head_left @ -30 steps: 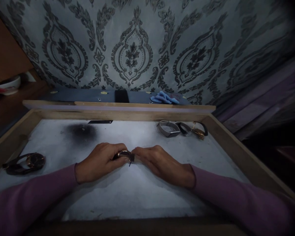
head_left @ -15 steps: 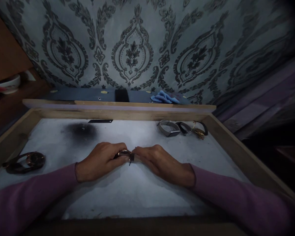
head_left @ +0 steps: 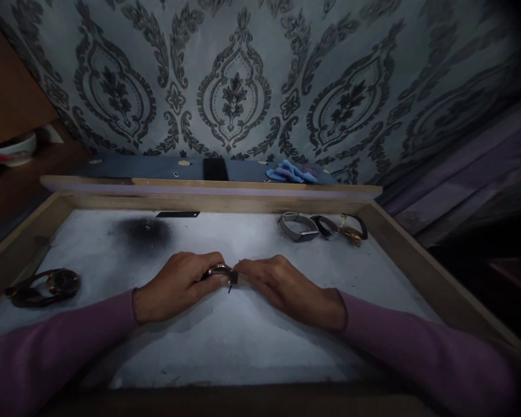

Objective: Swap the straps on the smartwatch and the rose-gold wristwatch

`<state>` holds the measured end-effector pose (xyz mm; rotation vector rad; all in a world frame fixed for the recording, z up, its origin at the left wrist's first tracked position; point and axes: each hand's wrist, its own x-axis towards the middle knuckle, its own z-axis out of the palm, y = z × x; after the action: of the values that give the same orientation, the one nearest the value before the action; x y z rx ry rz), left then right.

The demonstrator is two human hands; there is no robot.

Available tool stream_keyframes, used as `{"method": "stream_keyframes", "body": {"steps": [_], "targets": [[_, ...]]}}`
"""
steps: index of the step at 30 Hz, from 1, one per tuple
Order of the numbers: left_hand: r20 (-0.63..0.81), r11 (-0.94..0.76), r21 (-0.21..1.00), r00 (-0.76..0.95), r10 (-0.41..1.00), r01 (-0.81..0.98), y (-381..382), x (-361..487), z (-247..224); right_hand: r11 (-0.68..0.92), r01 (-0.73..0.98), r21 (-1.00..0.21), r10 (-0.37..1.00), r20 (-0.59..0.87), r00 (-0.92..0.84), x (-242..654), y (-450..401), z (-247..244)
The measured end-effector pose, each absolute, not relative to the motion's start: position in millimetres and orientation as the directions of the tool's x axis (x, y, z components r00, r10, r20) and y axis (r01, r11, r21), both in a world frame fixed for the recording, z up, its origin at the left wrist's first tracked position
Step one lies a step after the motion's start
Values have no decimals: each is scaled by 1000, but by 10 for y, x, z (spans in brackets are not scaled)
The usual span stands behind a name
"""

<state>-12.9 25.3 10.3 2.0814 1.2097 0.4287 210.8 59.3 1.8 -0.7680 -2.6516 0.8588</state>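
Observation:
A dark wristwatch [head_left: 219,270] with a copper-coloured case edge is held between both hands at the middle of the drawer-like tray. My left hand [head_left: 182,286] is closed on its case, fingers over the top and thumb underneath. At its right side, my right hand [head_left: 282,289] has its fingers pressed together on the strap end, whose dark tip hangs just below the fingertips. The fingers cover much of the strap. Farther left, a second dark wristwatch [head_left: 63,282] with a copper-toned case lies on the white tray bottom [head_left: 208,347], near my left sleeve.
At the back right lie a grey band [head_left: 298,227], a dark band [head_left: 327,226] and a gold-and-black watch [head_left: 352,233]. A flat black strip [head_left: 178,214] lies along the back. Wooden walls [head_left: 438,278] border the tray. Behind them sits a blue cloth [head_left: 290,171].
Hardly anything differs. Both hands keep their place on the wristwatch, with only a very slight shift of the fingers.

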Motion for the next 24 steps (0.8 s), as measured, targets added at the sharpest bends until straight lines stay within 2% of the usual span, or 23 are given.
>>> {"method": "stream_keyframes", "body": {"steps": [10,15,24], "targets": [[-88,-356,678,552,829,643,274,-108,158,715,437,-545,544,41,-838,2097,575,-31],[-145,-292,662,500,854,690,278,-62,153,729,456,-510,550,41,-834,2089,558,29],[-124,-334,624,511,851,707,270,-26,172,763,428,-485,524,75,-848,2071,537,39]]}}
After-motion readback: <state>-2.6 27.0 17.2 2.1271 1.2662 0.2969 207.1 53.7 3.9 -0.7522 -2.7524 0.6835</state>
